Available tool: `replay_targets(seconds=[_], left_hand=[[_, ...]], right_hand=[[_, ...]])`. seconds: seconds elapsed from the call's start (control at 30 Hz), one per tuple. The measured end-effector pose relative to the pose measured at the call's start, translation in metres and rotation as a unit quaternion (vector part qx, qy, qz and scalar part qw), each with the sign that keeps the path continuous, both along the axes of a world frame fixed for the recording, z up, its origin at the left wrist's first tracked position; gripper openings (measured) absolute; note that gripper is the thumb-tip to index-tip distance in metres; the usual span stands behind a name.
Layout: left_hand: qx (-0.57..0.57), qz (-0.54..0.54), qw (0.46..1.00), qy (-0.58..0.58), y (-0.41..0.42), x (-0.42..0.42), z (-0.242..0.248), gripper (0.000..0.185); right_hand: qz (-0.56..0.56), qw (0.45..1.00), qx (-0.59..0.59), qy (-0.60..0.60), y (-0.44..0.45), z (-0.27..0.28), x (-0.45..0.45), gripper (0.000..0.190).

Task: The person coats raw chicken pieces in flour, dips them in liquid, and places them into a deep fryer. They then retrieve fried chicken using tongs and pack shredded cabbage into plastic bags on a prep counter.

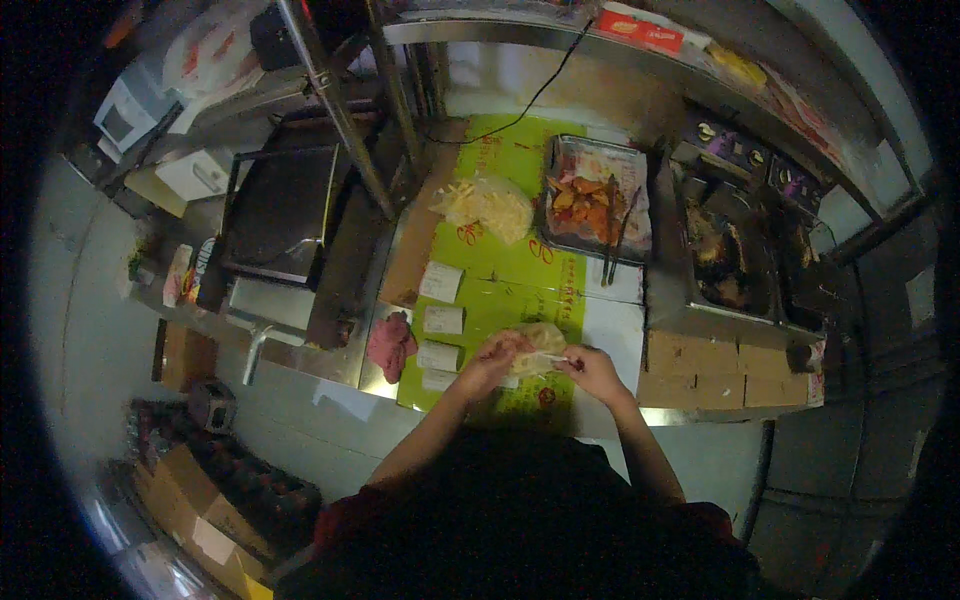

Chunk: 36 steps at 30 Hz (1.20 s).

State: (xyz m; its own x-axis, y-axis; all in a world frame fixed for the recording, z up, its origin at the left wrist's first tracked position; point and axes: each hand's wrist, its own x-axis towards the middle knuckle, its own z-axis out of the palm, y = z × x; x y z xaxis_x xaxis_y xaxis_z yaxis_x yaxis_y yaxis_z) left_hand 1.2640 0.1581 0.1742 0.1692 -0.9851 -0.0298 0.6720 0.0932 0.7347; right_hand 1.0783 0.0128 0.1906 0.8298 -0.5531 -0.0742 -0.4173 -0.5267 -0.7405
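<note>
My left hand (491, 361) touches the left side of a small clear plastic bag (541, 339) with pale, fry-like food in it. At the bag's right side, my right hand (592, 370) pinches something small and white near the bag's edge. Both hands are over a green printed sheet (499, 300). Farther up lies a bigger bag of pale cut fries (487, 210). Several small printed paper slips (443, 319) form a column left of my hands. A metal tray (551, 225) holds browned fried pieces (585, 202), with dark tongs (611, 240) resting across it.
A pink cloth (391, 345) lies at the counter's left front. Right of the tray stands a two-basin fryer (727, 306) with control knobs. Flattened cardboard (701, 367) covers the counter before it. A dark griddle (281, 217) is at left, and a metal shelf (510, 31) spans the back.
</note>
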Motion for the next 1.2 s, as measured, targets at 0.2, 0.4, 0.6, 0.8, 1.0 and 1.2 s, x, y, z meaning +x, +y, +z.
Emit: replay_targets(seconds=[0.2, 0.4, 0.6, 0.8, 1.0, 1.2], left_hand=[[0.054, 0.011, 0.978, -0.202, -0.006, 0.004, -0.013, 0.031], [0.072, -0.038, 0.936, -0.342, -0.013, 0.0, -0.017, 0.037], [0.091, 0.004, 0.711, -0.697, -0.03, -0.018, -0.001, 0.032], [0.085, 0.045, 0.718, -0.689, -0.032, -0.015, -0.009, 0.022], [0.106, 0.1, 0.762, -0.631, -0.032, -0.021, -0.017, 0.022], [0.133, 0.141, 0.79, -0.581, -0.03, -0.034, -0.009, 0.026]], right_hand=[[-0.011, 0.999, -0.027, 0.027, -0.002, -0.007, -0.001, 0.021], [-0.027, 0.996, -0.075, 0.037, 0.004, -0.001, 0.003, 0.016], [0.004, 0.987, -0.156, -0.036, 0.013, 0.009, 0.029, 0.015], [-0.008, 0.999, -0.047, 0.022, 0.012, 0.024, 0.04, 0.019], [-0.056, 0.996, -0.074, -0.015, 0.016, 0.01, 0.053, 0.023], [-0.107, 0.99, -0.082, 0.035, 0.019, -0.006, 0.053, 0.027]])
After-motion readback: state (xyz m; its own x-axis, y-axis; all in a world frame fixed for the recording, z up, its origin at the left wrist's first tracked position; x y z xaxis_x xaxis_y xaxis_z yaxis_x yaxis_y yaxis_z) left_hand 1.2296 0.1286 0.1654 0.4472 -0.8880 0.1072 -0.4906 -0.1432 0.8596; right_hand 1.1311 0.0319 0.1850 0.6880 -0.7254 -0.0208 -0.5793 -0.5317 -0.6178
